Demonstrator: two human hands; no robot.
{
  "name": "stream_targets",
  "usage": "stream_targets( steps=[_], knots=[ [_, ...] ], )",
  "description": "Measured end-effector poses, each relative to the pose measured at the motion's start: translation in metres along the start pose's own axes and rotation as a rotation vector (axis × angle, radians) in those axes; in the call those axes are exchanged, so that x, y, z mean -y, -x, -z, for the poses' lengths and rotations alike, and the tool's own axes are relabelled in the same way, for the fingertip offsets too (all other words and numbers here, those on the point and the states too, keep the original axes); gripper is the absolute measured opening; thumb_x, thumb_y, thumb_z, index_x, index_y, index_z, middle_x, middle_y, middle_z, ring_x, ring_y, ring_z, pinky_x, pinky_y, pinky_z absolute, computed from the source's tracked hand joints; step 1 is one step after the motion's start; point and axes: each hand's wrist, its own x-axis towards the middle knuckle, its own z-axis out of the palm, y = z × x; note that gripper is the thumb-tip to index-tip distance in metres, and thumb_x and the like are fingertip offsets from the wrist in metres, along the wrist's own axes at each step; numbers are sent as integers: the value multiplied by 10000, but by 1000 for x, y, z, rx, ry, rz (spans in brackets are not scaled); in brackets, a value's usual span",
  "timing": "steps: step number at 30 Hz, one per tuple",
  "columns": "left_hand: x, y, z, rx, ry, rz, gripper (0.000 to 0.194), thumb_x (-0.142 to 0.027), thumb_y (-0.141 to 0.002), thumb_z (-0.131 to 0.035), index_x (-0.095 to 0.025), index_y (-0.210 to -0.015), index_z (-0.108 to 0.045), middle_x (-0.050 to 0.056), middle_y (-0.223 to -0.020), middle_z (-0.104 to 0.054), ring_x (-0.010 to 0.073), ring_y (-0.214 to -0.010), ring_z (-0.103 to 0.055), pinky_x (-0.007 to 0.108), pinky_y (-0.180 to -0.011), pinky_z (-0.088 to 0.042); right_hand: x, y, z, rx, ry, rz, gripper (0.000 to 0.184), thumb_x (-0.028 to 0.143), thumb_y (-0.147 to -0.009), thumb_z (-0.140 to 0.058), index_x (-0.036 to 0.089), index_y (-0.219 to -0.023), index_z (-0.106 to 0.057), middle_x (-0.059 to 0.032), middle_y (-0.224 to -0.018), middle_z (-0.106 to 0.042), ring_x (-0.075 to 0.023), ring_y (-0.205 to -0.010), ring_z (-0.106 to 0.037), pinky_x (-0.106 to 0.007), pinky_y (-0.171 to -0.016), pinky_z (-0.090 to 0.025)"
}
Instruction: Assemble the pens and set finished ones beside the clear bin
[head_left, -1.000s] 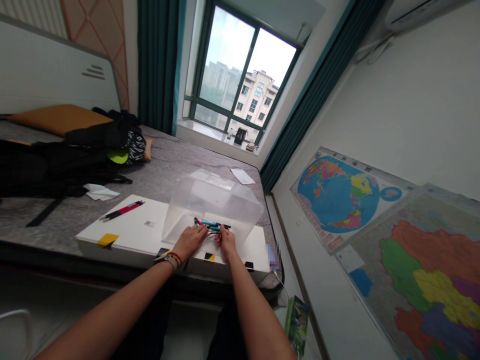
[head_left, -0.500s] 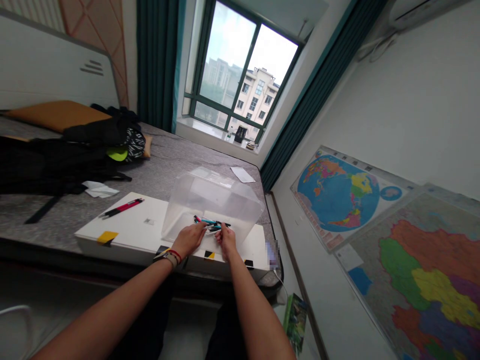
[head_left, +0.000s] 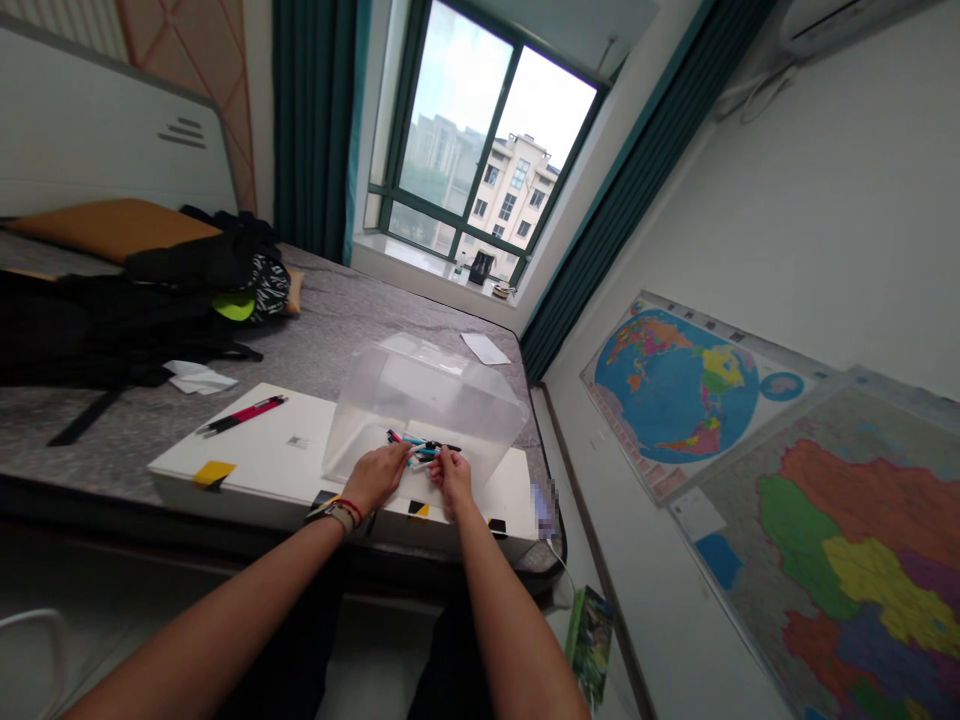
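Several pens point(head_left: 421, 444), blue, black, white and red, lie in a loose bunch at the opening of a clear plastic box point(head_left: 442, 385), which appears tipped on its side. My left hand point(head_left: 377, 478) is closed at the left of the bunch, its fingertips pinching a white pen. On the other side, my right hand point(head_left: 453, 482) pinches a dark pen between thumb and finger. The fingers partly hide the pens. Under them is a white box point(head_left: 300, 470) with yellow and black tabs. Red and black pens point(head_left: 245, 415) lie on its left part.
The white box rests on a grey mattress point(head_left: 352, 310). A crumpled tissue point(head_left: 199, 378) and a black backpack point(head_left: 112, 320) are to the left. White paper point(head_left: 484, 348) lies behind the plastic box. A wall with maps point(head_left: 675, 370) borders the right side.
The fingers have shifted slightly among the pens, and a white pen shows more plainly at my left fingertips. The plastic box and the red and black pens have stayed put.
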Motion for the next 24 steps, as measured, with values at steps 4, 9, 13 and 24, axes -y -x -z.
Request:
stream_targets(
  steps=[4,9,13,24],
  knots=[
    [2,0,-1,27,-27,-70,372,-373,-1009,-306,-242,-1210,-590,87,-1045,-690,206,-905,-653,297,-776,-479,1,1,0,11,-5,-2,433,579,-758,-671,151,-748,-611,-20,-599,-637,-82,-456,-510,-182,-423,-376],
    [3,0,-3,29,-47,-127,373,-381,-1009,-314,-247,-1200,-605,90,-1055,-695,215,-892,-660,308,-760,-490,6,6,-2,54,35,17,416,564,-747,-685,153,-717,-629,-9,-591,-636,-83,-460,-494,-194,-441,-376],
    [5,1,-7,-7,13,-84,370,-350,-1007,-325,-200,-1254,-555,108,-1015,-717,215,-856,-679,311,-765,-503,7,7,-3,64,77,36,395,541,-745,-690,148,-727,-653,5,-577,-620,-80,-462,-486,-195,-453,-372],
    [14,1,-9,-4,171,-131,418,-125,-894,-361,-213,-1224,-602,92,-1168,-672,221,-1009,-650,354,-904,-509,2,3,0,17,77,50,349,489,-719,-715,155,-699,-617,3,-577,-630,-84,-454,-493,-194,-442,-375]
  ],
)
